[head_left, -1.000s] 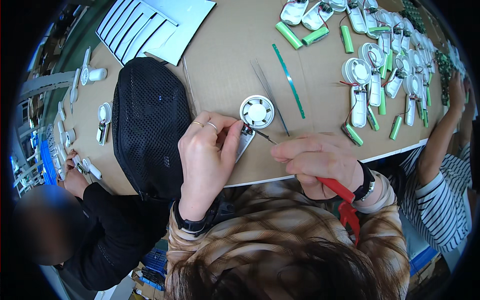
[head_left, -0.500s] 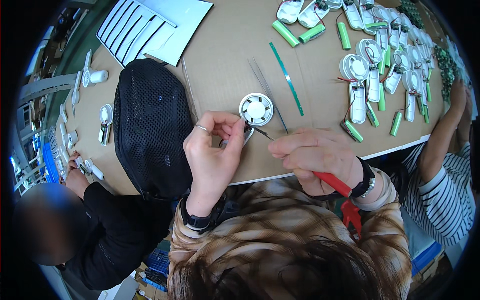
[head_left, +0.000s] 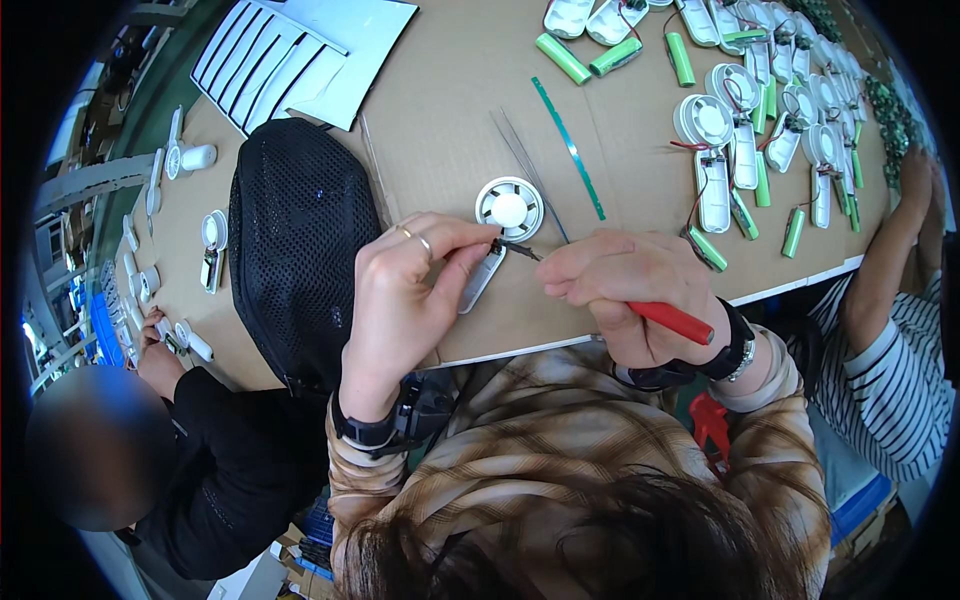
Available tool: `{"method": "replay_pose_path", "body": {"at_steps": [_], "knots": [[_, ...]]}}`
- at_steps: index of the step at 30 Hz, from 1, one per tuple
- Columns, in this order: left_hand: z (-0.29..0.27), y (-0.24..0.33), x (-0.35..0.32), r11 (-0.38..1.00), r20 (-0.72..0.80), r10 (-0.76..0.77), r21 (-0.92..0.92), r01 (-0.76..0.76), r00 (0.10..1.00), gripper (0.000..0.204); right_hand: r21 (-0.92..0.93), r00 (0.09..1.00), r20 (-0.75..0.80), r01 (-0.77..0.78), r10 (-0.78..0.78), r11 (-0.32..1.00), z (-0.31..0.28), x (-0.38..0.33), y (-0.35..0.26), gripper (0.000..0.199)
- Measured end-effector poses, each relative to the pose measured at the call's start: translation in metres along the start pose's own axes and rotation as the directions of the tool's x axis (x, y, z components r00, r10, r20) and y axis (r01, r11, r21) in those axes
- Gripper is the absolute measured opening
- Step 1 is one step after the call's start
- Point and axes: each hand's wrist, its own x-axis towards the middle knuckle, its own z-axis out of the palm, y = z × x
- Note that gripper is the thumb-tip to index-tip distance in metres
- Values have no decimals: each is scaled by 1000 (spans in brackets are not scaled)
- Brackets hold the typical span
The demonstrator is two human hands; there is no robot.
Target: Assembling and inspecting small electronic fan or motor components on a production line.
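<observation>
A white round fan head (head_left: 510,208) with a slotted face lies on the table, its white open handle shell (head_left: 482,278) running down toward me. My left hand (head_left: 400,285) is over that shell, thumb and forefinger nearly together at the neck, where a small dark part sits. Whether the fingertips grip it is hard to make out. My right hand (head_left: 640,285) is closed around a red-handled tool (head_left: 672,322). A thin dark tip (head_left: 522,249) reaches from its fingers to the neck, beside my left fingertips.
Thin wires (head_left: 525,165) and a green strip (head_left: 570,148) lie beyond the fan. Several fan shells (head_left: 713,195) with green battery cells (head_left: 680,60) crowd the right. A black mesh bag (head_left: 300,260) stands left, near a white slotted sheet (head_left: 310,60). People sit on both sides.
My left hand has shifted left and opened a little at the palm, uncovering more of the handle shell. My right hand has moved slightly up, its tool tip still at the neck.
</observation>
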Motion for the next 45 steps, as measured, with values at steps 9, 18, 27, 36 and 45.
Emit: {"method": "replay_pose_path", "body": {"at_steps": [9, 18, 27, 36, 45], "knots": [[-3, -3, 7, 996, 61, 55, 66, -59, 997, 14, -29, 1000, 26, 6, -5, 1000, -1, 1, 0, 5], [18, -8, -12, 968, -149, 166, 211, -133, 975, 17, -31, 999, -9, 33, -34, 999, -2, -2, 3, 6], [25, -9, -22, 914, -185, 290, 344, -214, 939, 14, -13, 999, -14, 29, -30, 999, 1, -7, 2, 8], [30, -7, -28, 909, -194, 273, 372, -187, 942, 20, 23, 1000, -10, 1, -1, 1000, 2, -10, 2, 8], [44, -16, -25, 988, -324, -105, -140, 62, 940, 17, -83, 999, 49, -8, 12, 997, -2, -11, -4, 9]]}}
